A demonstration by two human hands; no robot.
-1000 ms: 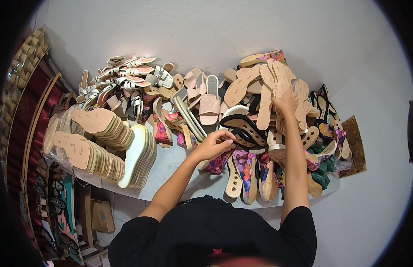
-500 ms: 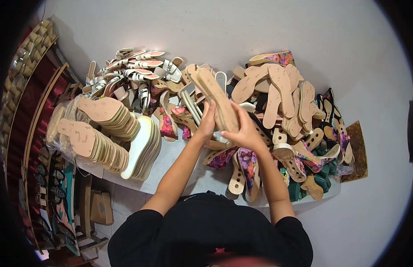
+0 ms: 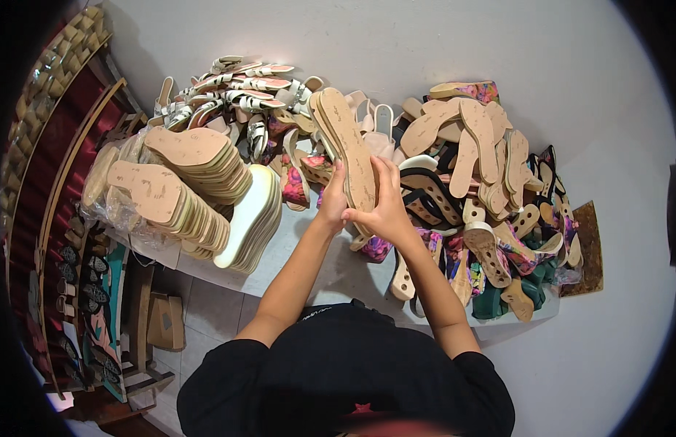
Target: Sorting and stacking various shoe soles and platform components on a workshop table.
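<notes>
Between my hands is a small stack of tan insoles, held up over the table with the toe ends pointing away from me. My left hand is closed against the left side of the stack near its lower end. Wrapped round the right side, my right hand has its thumb across the lower end. Left of my hands stand two stacks of tan insoles and a stack of white-topped soles. Loose tan insoles lie on the shoe pile to the right.
White strappy sandals are heaped at the back left of the table. Floral wedge soles and green shoes crowd the right end, beside a brown board. A shelf with sandals and a cardboard box are at left.
The insole stack in my hands has turned more upright, its upper face now showing more. My right hand has shifted slightly left. The whole view has swung a little.
</notes>
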